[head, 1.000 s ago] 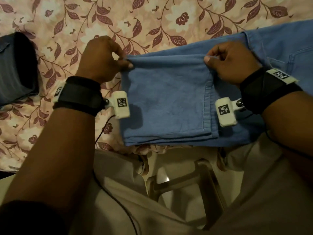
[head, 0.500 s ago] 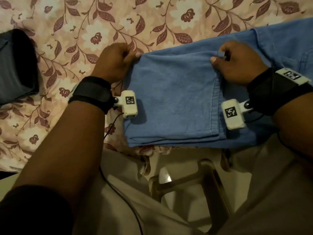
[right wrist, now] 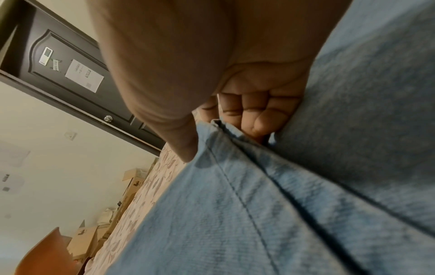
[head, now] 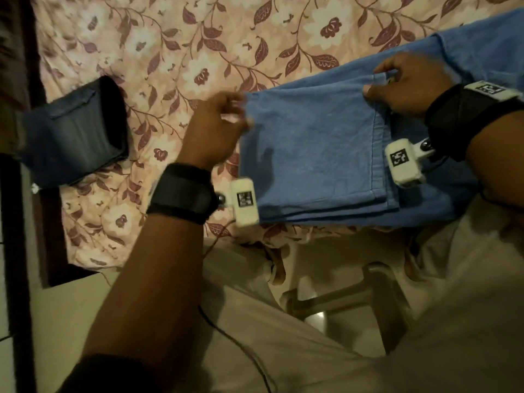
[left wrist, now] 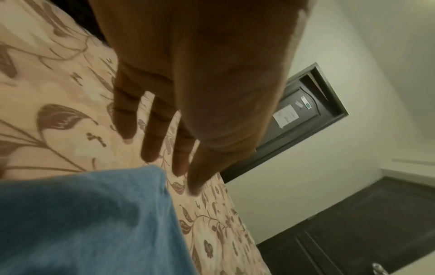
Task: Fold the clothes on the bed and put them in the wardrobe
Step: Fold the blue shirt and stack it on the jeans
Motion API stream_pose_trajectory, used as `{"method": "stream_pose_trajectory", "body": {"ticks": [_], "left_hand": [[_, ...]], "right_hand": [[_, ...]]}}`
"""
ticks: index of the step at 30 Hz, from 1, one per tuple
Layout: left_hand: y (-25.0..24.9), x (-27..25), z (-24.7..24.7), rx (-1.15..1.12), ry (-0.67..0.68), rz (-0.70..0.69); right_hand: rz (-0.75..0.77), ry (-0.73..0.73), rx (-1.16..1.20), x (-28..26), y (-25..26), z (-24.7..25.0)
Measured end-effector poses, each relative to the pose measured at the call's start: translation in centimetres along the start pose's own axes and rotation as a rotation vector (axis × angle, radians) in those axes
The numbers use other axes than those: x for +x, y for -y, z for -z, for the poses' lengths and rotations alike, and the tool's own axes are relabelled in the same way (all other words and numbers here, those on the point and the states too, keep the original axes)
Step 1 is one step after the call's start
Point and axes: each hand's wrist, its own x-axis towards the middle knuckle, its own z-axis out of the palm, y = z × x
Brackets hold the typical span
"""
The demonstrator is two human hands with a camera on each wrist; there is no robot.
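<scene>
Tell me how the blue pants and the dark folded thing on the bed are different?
The blue pants are light blue; the dark folded garment is dark grey-blue. The blue pants are only partly folded, one end spreading off to the right, while the dark folded garment is a compact bundle. The right hand pinches the blue pants; no hand touches the dark folded garment. Both lie on the flowered bedsheet.

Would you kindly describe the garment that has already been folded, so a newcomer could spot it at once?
Start from the floral bedsheet covering the bed and look to its left edge. There lies the dark grey folded garment, a compact bundle well apart from both hands. Unlike the light blue trousers under the hands, it is dark and untouched.
</scene>
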Motion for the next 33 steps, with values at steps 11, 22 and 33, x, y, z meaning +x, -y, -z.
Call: {"method": "stream_pose_trajectory", "body": {"ticks": [11, 22, 33], "left_hand": [[6.4, -14.1, -6.5, 0.208, 0.122, 0.017], [4.7, -13.7, -8.3, -0.051, -0.107, 0.096], [2.1, -10.6, -10.3, -0.392, 0.227, 0.041]], "right_hand": [[-0.146, 0.123, 0.125, -6.0, 2.3, -1.4], [0.087, -0.333, 0.281, -8.0, 0.9, 0.3], [-0.323, 0.022, 0.184, -8.3, -5.8, 3.8]]}}
